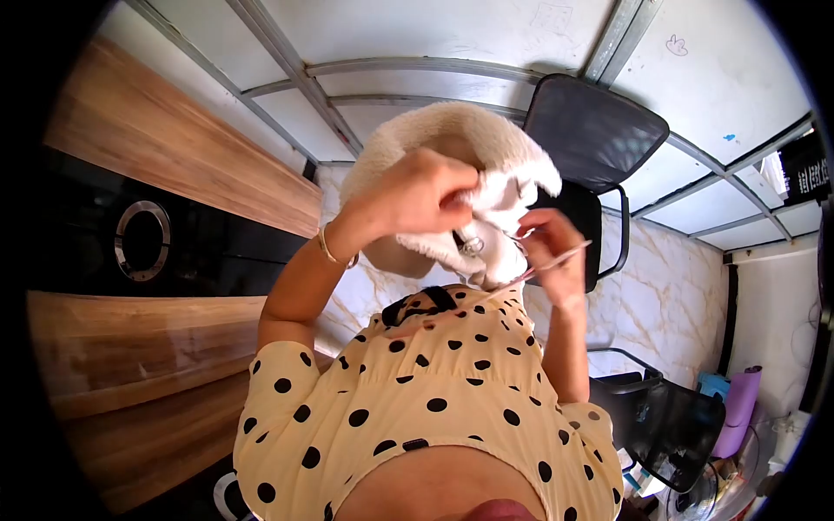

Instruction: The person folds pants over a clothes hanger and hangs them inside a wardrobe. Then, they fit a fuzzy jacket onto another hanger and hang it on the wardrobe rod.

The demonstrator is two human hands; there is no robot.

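A fluffy cream-white bag-like item (pixel 434 130) with a smooth beige inside hangs in front of my body; its exact kind I cannot tell. My left hand (pixel 421 195), a bracelet on its wrist, is closed with curled fingers at the item's upper opening, on its white fabric. A small shiny round piece (pixel 472 246) shows just below those fingers. On the item's right side, my right hand (pixel 556 252) is closed, its fingers bent at the white cloth. A thin pinkish strip (pixel 569 253) crosses this hand, its far end blurred over my dotted dress (pixel 434 365).
A black mesh chair (pixel 595 130) stands just beyond the item, and another black chair (pixel 665 425) at lower right. Wooden drawer fronts with a black band (pixel 78 226) line the left. A purple roll (pixel 738 408) stands at far right. The floor (pixel 669 286) is marble-patterned.
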